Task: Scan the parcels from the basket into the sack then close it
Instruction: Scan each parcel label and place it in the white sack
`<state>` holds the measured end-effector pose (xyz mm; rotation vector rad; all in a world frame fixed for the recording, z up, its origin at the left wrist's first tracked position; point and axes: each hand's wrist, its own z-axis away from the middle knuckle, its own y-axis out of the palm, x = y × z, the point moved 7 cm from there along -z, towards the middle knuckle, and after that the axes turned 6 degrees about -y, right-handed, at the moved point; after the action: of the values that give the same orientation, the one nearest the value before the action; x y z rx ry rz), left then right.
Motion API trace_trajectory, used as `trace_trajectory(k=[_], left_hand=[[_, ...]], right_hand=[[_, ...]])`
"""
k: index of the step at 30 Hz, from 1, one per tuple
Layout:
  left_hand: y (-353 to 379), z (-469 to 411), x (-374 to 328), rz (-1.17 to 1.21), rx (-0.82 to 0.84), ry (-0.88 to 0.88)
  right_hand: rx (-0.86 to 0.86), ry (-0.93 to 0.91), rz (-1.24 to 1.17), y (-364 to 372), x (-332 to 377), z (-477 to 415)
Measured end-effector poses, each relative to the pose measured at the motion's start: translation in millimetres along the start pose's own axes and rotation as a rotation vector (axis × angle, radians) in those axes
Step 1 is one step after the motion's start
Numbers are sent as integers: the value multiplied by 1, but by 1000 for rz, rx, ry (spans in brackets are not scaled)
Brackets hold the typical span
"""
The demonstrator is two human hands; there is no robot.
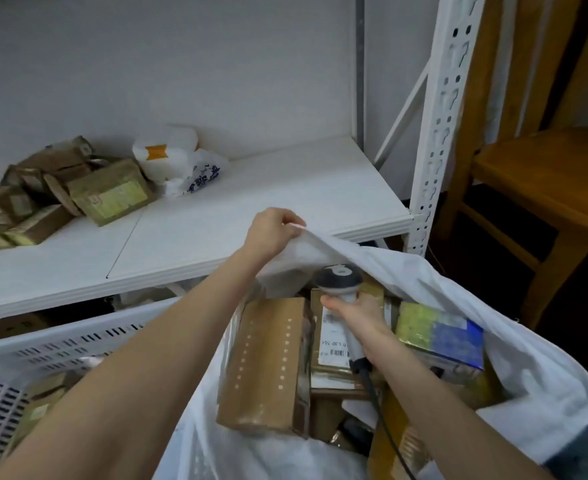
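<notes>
The rim of the white sack (493, 341) was pinched in the curled fingers of the left hand (273, 233) and was held raised in front of the edge of the white shelf (251, 202), so that the sack's mouth was kept wide; the right hand (358, 320) was placed inside that mouth, with its fingers wrapped round the handle of the scanner (339, 278); the scanner's dark head was pointed away from the person, just under the lifted rim and just below the left hand; its black cable (379, 403) was trailed back beneath the right forearm.

Several parcels were seen inside the sack, directly under and beside the right hand; a brown box (268, 365) was stood to the hand's left; a labelled parcel (334, 344) with a barcode was lain right beneath the hand; a green and blue box (441, 334) was set to its right, against the sack's wall.

The white perforated basket (43, 348) was found at the lower left, under the left forearm, with a few brown packages (43, 393) in it; a heap of wrapped parcels (60, 192) and a white plastic bag (178, 161) were left on the shelf; a wooden chair (545, 174) was stood at the right.
</notes>
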<state>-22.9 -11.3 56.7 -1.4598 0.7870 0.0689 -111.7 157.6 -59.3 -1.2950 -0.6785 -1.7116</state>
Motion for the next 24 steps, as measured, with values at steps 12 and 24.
trace_trajectory(k=[12, 24], left_hand=[[57, 85, -106, -466, -141, 305], [181, 140, -180, -358, 148, 405]], right_hand=[[-371, -47, -3, -145, -2, 108], [-512, 107, 25, -240, -68, 110]])
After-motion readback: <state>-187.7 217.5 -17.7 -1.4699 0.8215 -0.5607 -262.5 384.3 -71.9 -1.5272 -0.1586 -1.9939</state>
